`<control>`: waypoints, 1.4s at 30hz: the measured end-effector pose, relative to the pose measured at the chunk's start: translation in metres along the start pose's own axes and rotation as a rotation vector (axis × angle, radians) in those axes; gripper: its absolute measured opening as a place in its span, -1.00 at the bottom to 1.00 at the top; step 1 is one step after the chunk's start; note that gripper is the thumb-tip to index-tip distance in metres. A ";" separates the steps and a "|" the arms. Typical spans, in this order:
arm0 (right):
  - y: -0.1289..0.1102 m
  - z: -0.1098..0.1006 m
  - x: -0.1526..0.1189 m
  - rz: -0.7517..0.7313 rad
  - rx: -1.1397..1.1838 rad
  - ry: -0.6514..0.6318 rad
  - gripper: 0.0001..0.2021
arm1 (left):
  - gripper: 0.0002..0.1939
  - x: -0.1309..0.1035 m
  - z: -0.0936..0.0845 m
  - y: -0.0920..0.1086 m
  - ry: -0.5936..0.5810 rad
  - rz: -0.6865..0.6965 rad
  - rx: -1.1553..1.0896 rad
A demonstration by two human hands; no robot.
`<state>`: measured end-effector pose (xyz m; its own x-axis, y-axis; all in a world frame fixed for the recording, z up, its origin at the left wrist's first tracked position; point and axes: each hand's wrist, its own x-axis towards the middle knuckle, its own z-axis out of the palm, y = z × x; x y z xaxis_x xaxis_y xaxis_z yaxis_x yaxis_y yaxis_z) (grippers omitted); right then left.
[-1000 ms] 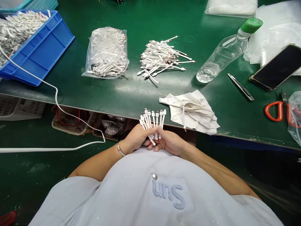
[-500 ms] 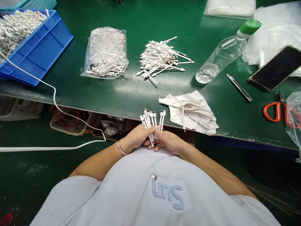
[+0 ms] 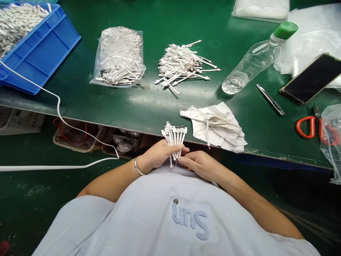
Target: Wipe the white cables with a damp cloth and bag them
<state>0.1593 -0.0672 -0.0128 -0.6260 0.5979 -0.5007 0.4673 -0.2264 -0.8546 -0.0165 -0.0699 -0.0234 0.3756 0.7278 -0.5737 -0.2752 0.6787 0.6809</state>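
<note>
My left hand [image 3: 161, 153] is closed around a fanned bunch of short white cables [image 3: 174, 134], with its thumb across their front. Their white plug ends point up and away from me, just over the table's near edge. My right hand [image 3: 204, 163] is at the bunch's lower ends, thumb and finger closed against them; its other fingertips are mostly hidden. Right of the bunch, a crumpled white cloth [image 3: 226, 124] lies on the table with one short cable [image 3: 207, 129] across it. Farther back is a loose pile of similar cables [image 3: 183, 65].
A clear bag of cables [image 3: 119, 58] and a blue bin [image 3: 44, 53] full of cables stand left on the green table [image 3: 149, 106]. At right are a water bottle [image 3: 252, 64], a utility knife [image 3: 270, 99], a phone [image 3: 313, 78] and red-handled scissors [image 3: 306, 127]. A white cord [image 3: 60, 110] hangs at left.
The two cables that stood apart at my right fingers have joined the bunch in my left hand. My right hand has shifted right and lower, to the cable ends.
</note>
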 end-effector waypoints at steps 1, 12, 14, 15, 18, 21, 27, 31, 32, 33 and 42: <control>-0.004 -0.002 -0.008 -0.027 -0.105 0.040 -0.50 | -0.58 -0.001 0.000 -0.001 0.001 0.016 0.014; -0.033 -0.043 0.019 -0.547 -0.578 0.709 -0.81 | -0.58 -0.010 -0.006 -0.005 0.083 0.183 0.293; -0.037 -0.047 0.027 -0.530 -0.630 0.618 -0.80 | -0.60 -0.010 -0.006 -0.005 0.092 0.202 0.315; -0.038 -0.049 0.030 -0.522 -0.650 0.576 -0.80 | -0.60 -0.011 -0.006 -0.005 0.095 0.211 0.323; -0.043 -0.049 0.033 -0.521 -0.720 0.508 -0.86 | -0.60 -0.011 -0.007 -0.004 0.106 0.230 0.343; -0.044 -0.047 0.034 -0.555 -0.842 0.457 -0.86 | -0.61 -0.012 -0.007 -0.003 0.122 0.242 0.371; -0.046 -0.038 0.031 -0.659 -0.834 0.464 -0.83 | -0.61 -0.013 -0.008 -0.003 0.113 0.257 0.376; -0.048 -0.038 0.022 -0.632 -0.362 0.608 -0.81 | -0.60 -0.014 -0.008 -0.003 0.130 0.233 0.337; -0.048 -0.039 0.020 -0.589 -0.258 0.674 -0.80 | -0.59 -0.015 -0.008 -0.004 0.135 0.230 0.333; -0.048 -0.041 0.018 -0.545 -0.178 0.732 -0.79 | -0.59 -0.015 -0.008 -0.004 0.139 0.228 0.331; -0.040 -0.040 0.012 -0.496 -0.153 0.776 -0.60 | -0.59 -0.014 -0.007 -0.007 0.111 0.208 0.210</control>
<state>0.1580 -0.0205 0.0212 -0.2089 0.9581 0.1958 0.3699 0.2628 -0.8911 -0.0261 -0.0843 -0.0231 0.2285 0.8631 -0.4503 -0.1433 0.4873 0.8614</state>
